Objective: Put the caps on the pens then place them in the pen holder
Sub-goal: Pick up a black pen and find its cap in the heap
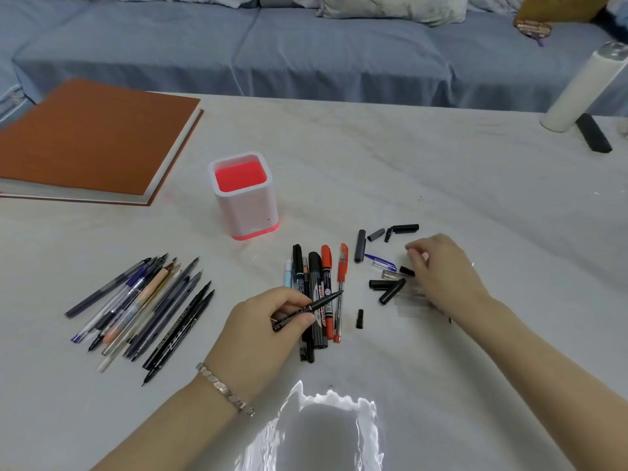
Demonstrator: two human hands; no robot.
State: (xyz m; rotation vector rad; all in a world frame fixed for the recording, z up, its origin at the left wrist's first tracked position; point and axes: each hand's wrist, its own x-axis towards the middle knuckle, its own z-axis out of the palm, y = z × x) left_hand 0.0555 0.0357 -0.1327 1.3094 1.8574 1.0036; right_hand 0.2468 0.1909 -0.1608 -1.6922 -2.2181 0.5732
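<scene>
At L hand (261, 331): pen (323, 302), print blurred

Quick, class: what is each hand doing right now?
Left hand: holds an uncapped black pen.
Right hand: fingers bent over the loose caps; a grip on one cannot be told.

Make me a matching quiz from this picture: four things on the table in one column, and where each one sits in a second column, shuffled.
1 pen holder
2 brown book
3 loose caps
4 uncapped black pen

A far left of the table
B gripped in the left hand
C beside the right hand
D upright near the middle, nothing in it

Pairs: 1-D, 2-A, 3-C, 4-B
</scene>
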